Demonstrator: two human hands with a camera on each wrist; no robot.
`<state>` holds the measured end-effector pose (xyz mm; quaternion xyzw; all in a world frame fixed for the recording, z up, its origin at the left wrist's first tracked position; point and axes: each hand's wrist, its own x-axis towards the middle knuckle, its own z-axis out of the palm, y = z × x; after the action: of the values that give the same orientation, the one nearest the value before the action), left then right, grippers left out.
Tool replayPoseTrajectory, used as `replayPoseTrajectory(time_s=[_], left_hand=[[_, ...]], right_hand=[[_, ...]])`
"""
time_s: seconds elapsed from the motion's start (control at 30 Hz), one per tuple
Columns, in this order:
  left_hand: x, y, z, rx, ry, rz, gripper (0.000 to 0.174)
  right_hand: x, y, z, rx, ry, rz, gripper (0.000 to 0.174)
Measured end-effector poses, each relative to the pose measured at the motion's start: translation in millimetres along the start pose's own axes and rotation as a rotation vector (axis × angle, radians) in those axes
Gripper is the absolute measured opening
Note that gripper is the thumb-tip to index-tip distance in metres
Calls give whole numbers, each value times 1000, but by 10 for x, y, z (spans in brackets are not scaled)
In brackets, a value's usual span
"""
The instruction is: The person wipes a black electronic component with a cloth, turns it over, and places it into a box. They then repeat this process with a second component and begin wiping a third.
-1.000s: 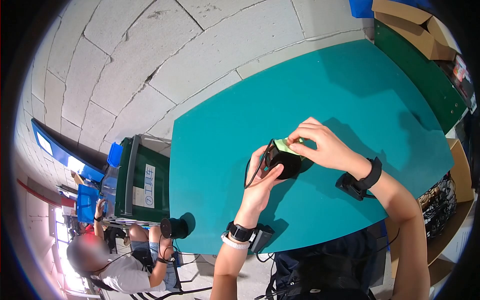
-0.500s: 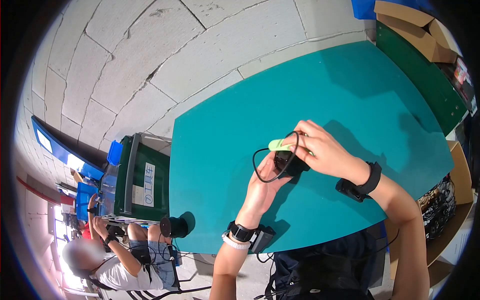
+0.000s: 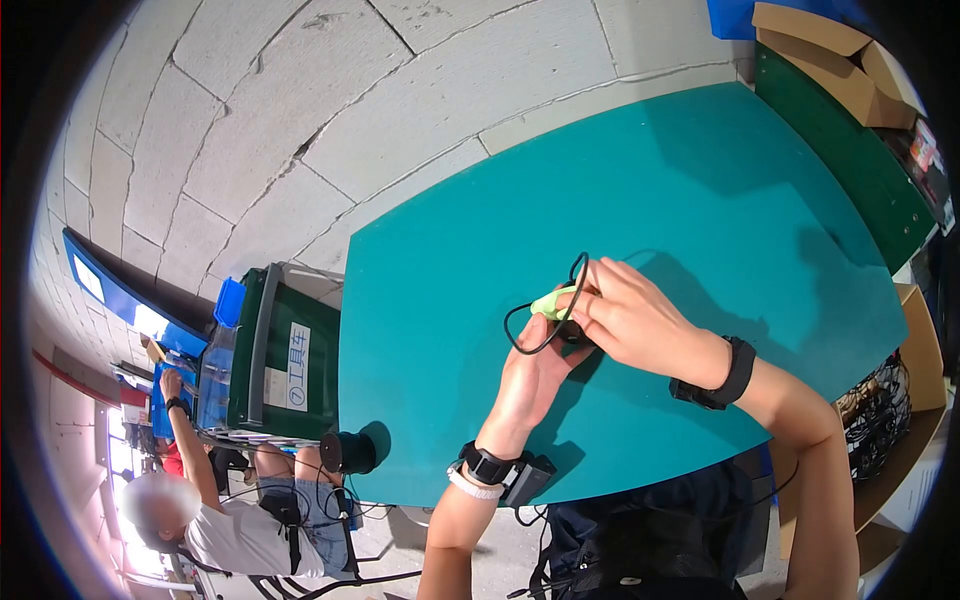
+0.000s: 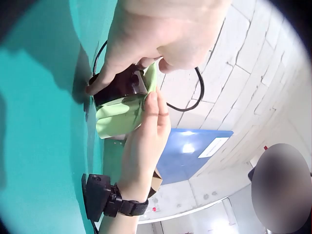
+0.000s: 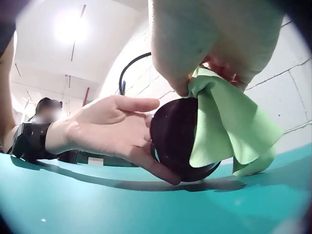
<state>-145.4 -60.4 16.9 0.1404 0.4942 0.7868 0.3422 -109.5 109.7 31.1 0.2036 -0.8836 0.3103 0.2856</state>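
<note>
A glossy black rounded object (image 5: 174,131) is held just over the teal table (image 3: 450,240), its lower side close to the surface. My left hand (image 3: 528,385) grips it, with thumb and fingers spread round its side in the right wrist view. A light green cloth (image 5: 229,122) drapes over the other side of the object. My right hand (image 3: 650,325) pinches the cloth against the object, fingers bent. From the object a black cable (image 3: 508,325) loops up over both hands. The object's far side lies hidden under the cloth and fingers.
A black cylinder (image 3: 350,453) stands at the table's left corner. Beyond it are a green cabinet (image 3: 290,360) and a seated person (image 3: 255,535). Cardboard boxes stand at the right, one with black cables (image 3: 878,410). A block wall (image 3: 420,110) runs behind the table.
The right hand has moved down and left with the cloth over the object. The object has turned in the left hand, and the cable loop has swung up over the hands.
</note>
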Motion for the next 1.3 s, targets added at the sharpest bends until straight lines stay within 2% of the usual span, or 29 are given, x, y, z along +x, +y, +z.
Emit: replayPoseTrajectory(time_s=[0.1, 0.17, 0.27, 0.37, 0.5, 0.6, 0.83, 1.0, 1.13, 1.23, 1.3], left_hand=[[-2, 5, 4, -4, -1, 14, 56], [1, 0, -4, 2, -11, 17, 57], [3, -12, -14, -19, -31, 6, 62], [-2, -13, 11, -32, -21, 15, 63], [-16, 12, 46, -71, 32, 21, 58], [-30, 51, 29, -120, 73, 41, 55], [-64, 79, 71, -122, 175, 88, 47], [-43, 38, -16, -135, 173, 92, 44], [-42, 48, -3, -197, 159, 93, 43], [-37, 20, -82, -249, 101, 124, 44], [-44, 31, -100, -252, 66, 143, 44]], right_hand=[[6, -41, 13, -48, 23, -39, 12], [-5, -37, 29, -226, 3, -108, 15], [-25, -45, 57, -315, -16, -179, 15], [-19, -77, 45, -354, -88, -212, 13], [-23, -131, 52, -360, -61, -273, 11], [-51, -167, 52, -410, -136, -296, 10], [-40, -171, 9, -346, -119, -285, 7], [-19, -134, -14, -215, -7, -318, 5], [-6, -112, -65, -227, 80, -350, 9], [2, -80, -126, -138, 141, -257, 9], [1, -36, -131, -34, 203, -132, 8]])
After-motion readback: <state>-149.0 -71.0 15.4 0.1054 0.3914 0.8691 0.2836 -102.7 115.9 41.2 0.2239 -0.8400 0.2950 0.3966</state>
